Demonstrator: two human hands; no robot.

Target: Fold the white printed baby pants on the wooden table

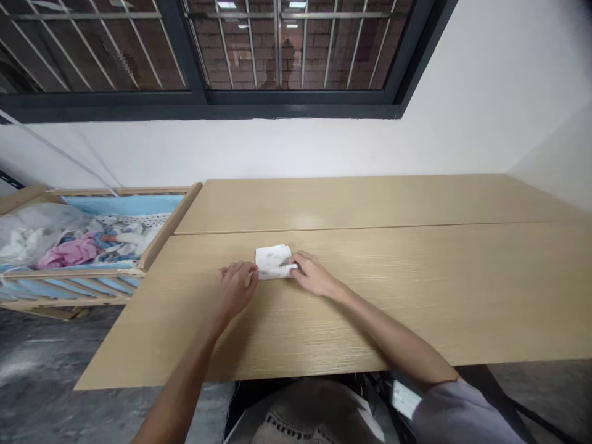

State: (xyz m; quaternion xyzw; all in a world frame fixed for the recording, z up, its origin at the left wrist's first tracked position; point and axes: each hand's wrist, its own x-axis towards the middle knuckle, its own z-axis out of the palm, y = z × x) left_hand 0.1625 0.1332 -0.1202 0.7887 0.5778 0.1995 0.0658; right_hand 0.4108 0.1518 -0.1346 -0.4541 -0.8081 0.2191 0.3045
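A small folded white cloth (272, 260) with a faint printed pattern lies on the light wooden table (416, 290), near its middle. My left hand (235, 287) rests at the cloth's near left corner, fingers curled against its edge. My right hand (313, 275) lies at the cloth's near right corner, fingertips pressed on it. Both forearms reach in from the table's front edge.
A wooden crib (152, 246) stands against the table's left end, filled with pink, white and blue clothes (78, 250). A white wall and a dark barred window (208, 55) are behind the table. The grey floor (37, 370) shows at lower left.
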